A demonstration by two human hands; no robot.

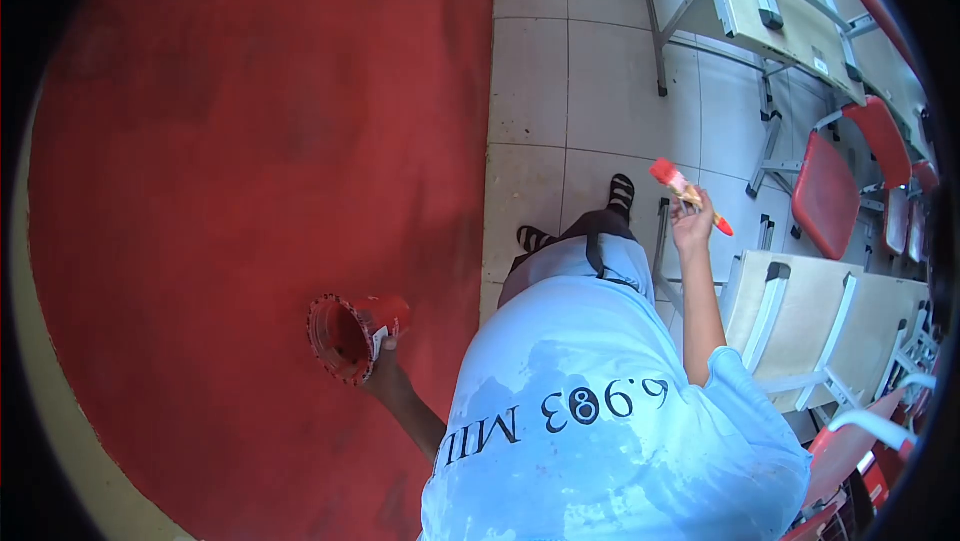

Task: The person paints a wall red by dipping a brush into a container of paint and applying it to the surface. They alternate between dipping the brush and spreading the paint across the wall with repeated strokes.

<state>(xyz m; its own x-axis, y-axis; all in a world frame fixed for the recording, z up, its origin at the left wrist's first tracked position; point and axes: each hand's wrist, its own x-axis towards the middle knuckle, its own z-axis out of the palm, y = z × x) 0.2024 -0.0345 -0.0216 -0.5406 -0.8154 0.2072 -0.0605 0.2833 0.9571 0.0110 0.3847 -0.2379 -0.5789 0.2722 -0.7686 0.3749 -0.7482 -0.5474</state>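
My left hand (pixel 383 369) is wrapped round the lower part of a red-stained plastic cup (pixel 388 315), whose open mouth faces left and shows red paint inside. Behind the cup stretches a red painted wall (pixel 250 161). Out to the right, over the tiled floor, my right hand (pixel 692 223) holds a paintbrush (pixel 683 186) by its handle. The brush's bristles are coated red and point up and to the left, apart from the wall; the red end of its handle sticks out below the fingers.
Tables (pixel 800 316) with metal legs stand along the right side, some stacked upside down. Red chairs (pixel 826 196) are among them. White floor tiles (pixel 530 91) run beside the wall, under my sandalled feet (pixel 621 196). A beige strip (pixel 60 421) borders the red paint at left.
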